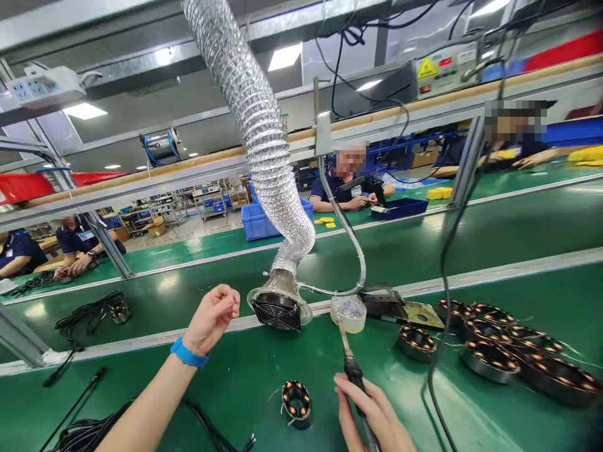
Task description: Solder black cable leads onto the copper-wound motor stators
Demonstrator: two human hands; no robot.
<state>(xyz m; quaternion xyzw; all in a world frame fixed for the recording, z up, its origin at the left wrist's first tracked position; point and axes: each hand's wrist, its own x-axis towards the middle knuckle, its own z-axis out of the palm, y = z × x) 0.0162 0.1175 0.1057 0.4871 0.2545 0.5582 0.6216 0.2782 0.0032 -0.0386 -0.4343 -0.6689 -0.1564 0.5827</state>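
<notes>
My right hand grips a soldering iron by its black handle. The iron's tip reaches up to a round, pale translucent tub; I cannot tell exactly where it touches. My left hand, with a blue band at the wrist, is raised left of the fume hood, its fingers pinched together. Whatever it may hold is too small to see. On the green bench between my hands stands a single motor stator with copper windings and thin loose wire ends.
Several more stators cluster at the right, beside a dark metal stand. A fume fan hangs from a silver duct. Black cables lie at the lower left; another cable dangles on the right. Co-workers sit across the belt.
</notes>
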